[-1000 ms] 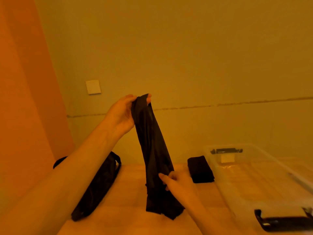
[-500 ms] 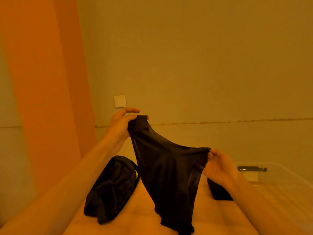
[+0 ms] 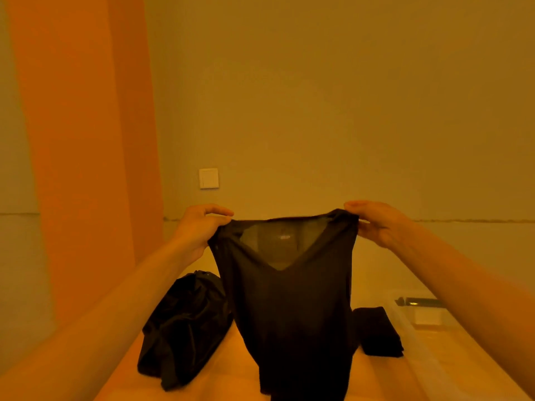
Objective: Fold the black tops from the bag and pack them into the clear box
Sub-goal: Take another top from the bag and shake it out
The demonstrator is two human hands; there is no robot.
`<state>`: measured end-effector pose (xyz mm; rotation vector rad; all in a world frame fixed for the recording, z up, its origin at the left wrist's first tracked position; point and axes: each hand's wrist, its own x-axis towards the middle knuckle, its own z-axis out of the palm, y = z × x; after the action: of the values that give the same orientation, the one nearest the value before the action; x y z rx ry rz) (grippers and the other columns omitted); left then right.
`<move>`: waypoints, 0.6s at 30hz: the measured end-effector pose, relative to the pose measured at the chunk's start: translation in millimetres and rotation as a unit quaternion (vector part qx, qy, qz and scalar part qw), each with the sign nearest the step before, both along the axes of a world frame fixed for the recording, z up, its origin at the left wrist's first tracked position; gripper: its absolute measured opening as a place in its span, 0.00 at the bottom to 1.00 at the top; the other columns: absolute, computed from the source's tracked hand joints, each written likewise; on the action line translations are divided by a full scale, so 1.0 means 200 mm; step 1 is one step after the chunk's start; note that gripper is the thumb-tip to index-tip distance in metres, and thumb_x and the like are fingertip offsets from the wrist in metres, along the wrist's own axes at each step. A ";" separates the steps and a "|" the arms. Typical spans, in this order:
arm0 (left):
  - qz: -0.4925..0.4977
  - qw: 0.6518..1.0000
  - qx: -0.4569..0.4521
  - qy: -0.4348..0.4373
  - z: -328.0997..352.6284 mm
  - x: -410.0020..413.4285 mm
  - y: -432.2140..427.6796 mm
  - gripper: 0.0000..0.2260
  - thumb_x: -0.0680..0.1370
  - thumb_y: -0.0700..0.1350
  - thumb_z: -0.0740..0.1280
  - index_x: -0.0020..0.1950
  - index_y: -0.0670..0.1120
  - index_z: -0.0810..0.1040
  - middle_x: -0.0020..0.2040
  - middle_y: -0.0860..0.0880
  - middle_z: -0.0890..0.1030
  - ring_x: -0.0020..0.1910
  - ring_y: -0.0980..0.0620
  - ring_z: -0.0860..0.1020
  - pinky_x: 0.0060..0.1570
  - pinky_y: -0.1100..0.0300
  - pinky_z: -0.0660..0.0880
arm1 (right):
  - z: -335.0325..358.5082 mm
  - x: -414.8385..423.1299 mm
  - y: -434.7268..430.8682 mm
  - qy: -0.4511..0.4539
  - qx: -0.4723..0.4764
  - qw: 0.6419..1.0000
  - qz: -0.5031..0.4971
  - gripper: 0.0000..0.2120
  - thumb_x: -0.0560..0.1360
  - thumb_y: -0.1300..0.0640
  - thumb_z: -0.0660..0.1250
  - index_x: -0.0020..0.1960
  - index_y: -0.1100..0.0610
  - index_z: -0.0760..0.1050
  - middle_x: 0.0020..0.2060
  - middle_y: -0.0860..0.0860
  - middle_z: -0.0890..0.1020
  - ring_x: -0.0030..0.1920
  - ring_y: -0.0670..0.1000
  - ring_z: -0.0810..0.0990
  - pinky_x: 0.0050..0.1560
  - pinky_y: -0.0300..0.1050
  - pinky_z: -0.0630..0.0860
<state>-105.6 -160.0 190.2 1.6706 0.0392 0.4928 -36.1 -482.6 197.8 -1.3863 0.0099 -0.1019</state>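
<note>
A black V-neck top (image 3: 292, 308) is held up above the wooden table (image 3: 231, 374), pinched at one shoulder by the left hand (image 3: 199, 230) and at the other by the right hand (image 3: 376, 224). The black bag (image 3: 185, 328) lies lower left; a folded black top (image 3: 379, 331) rests beside the clear box (image 3: 419, 340).

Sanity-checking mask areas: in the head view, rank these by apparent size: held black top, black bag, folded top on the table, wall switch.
Largest to smallest:
1. held black top, though it is nearest the camera, which inflates it
2. black bag
3. folded top
4. wall switch, also the farthest back
</note>
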 end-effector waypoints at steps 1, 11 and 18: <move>-0.001 1.000 -0.027 0.001 -0.01 0.02 0.01 0.06 0.79 0.34 0.69 0.50 0.43 0.84 0.52 0.38 0.84 0.50 0.43 0.83 0.46 0.54 0.81 | 0.03 0.02 -0.01 -0.008 0.007 1.000 -0.009 0.05 0.80 0.64 0.68 0.46 0.56 0.77 0.45 0.54 0.79 0.42 0.49 0.79 0.38 0.41 0.79; -0.179 0.914 -0.338 -0.133 0.37 0.15 -0.09 0.11 0.80 0.33 0.65 0.55 0.48 0.80 0.43 0.50 0.85 0.45 0.53 0.83 0.41 0.63 0.81 | 0.47 0.12 -0.12 0.062 0.055 0.996 0.017 0.05 0.78 0.57 0.69 0.47 0.59 0.79 0.28 0.53 0.81 0.26 0.51 0.81 0.33 0.40 0.81; -0.117 0.937 -0.282 -0.168 0.78 0.27 -0.10 0.08 0.79 0.34 0.70 0.53 0.46 0.80 0.48 0.46 0.83 0.41 0.54 0.84 0.35 0.65 0.79 | 0.86 0.14 -0.12 -0.062 0.072 0.995 0.028 0.04 0.78 0.64 0.69 0.52 0.60 0.79 0.48 0.55 0.83 0.43 0.54 0.84 0.34 0.46 0.83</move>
<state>-51.2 -179.5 346.9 0.9966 -0.2479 0.5194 -8.1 -507.5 369.0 -1.2334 -0.1236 -0.1384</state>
